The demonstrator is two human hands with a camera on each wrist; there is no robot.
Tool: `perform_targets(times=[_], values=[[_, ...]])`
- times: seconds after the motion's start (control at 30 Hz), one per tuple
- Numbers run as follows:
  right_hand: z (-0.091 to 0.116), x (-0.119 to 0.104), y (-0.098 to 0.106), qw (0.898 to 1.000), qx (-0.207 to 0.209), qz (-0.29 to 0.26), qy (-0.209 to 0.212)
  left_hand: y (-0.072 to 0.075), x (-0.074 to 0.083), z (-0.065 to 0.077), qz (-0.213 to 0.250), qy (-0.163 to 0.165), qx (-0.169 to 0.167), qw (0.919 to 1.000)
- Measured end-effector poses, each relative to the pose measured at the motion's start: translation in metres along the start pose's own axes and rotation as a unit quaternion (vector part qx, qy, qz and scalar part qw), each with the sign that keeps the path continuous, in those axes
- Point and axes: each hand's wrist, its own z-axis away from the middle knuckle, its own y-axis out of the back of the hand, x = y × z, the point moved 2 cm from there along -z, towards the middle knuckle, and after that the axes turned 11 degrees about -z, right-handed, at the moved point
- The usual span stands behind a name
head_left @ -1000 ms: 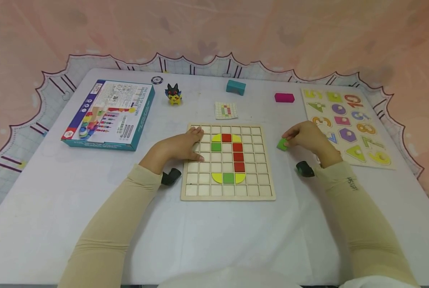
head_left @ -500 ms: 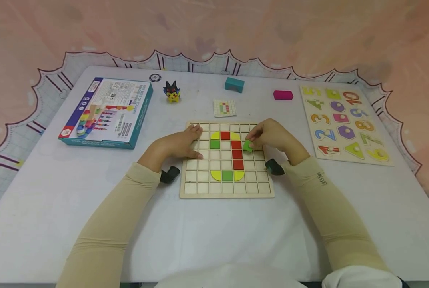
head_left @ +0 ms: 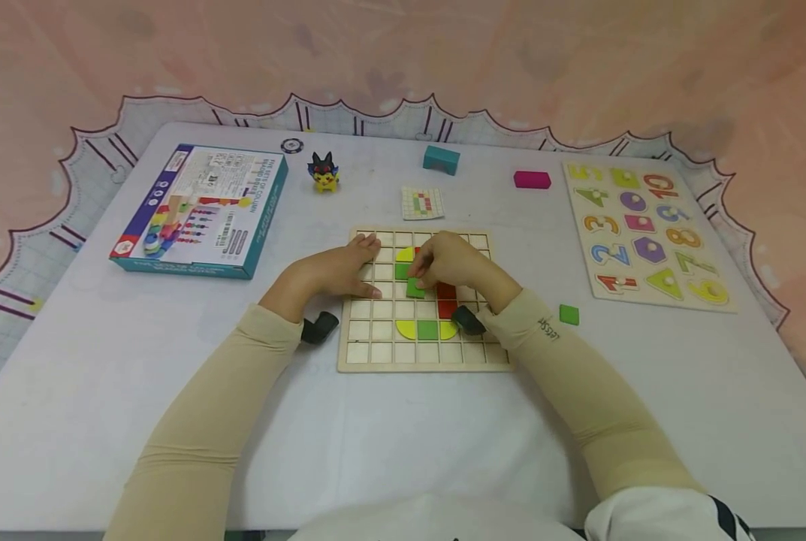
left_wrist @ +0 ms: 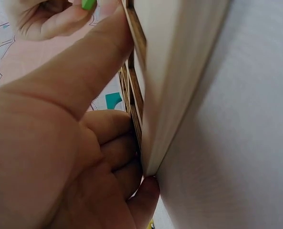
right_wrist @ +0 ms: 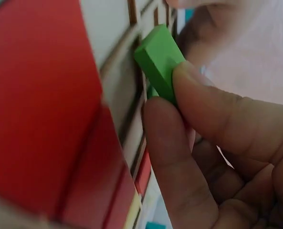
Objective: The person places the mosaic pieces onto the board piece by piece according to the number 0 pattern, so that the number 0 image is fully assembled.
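Observation:
A wooden grid board (head_left: 369,359) lies on the table, bearing red, green and yellow flat tiles. My left hand (head_left: 338,272) rests on its left edge; in the left wrist view the fingers lie over the board, one fingertip against its side. Between thumb and finger, my right hand (head_left: 455,261) pinches a square green tile (right_wrist: 161,59). That tile is tilted, close over the grid cell just below a placed green tile (head_left: 403,271). Red tiles (head_left: 447,300) are partly covered by the right hand. Another loose green tile (head_left: 569,314) lies right of the board.
A small pattern card (head_left: 423,204) lies behind the board. Farther back stand a toy figure (head_left: 324,174), a teal block (head_left: 441,159) and a magenta block (head_left: 532,179). A boxed toy (head_left: 200,214) lies at left, a number puzzle board (head_left: 646,237) at right.
My right hand has carried the green tile leftward from beside the board to over its grid. The loose green tile at right has come into view. The left hand has stayed in place.

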Motion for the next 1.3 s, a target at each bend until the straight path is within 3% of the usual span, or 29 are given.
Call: perform_targets(times=[0.33, 0.83, 1.3], values=[[-0.009, -0.011, -0.014, 0.999, -0.011, 0.045, 0.028, 0.0, 0.0, 0.0, 0.006, 0.0, 0.001, 1.0], [-0.012, -0.011, -0.02, 0.997, -0.028, 0.075, 0.022, 0.001, 0.0, 0.002, 0.003, -0.004, 0.0, 1.0], [0.0, -0.002, -0.008, 0.999, -0.031, 0.035, 0.003, -0.001, -0.002, -0.001, -0.005, -0.004, -0.002, 1.0]])
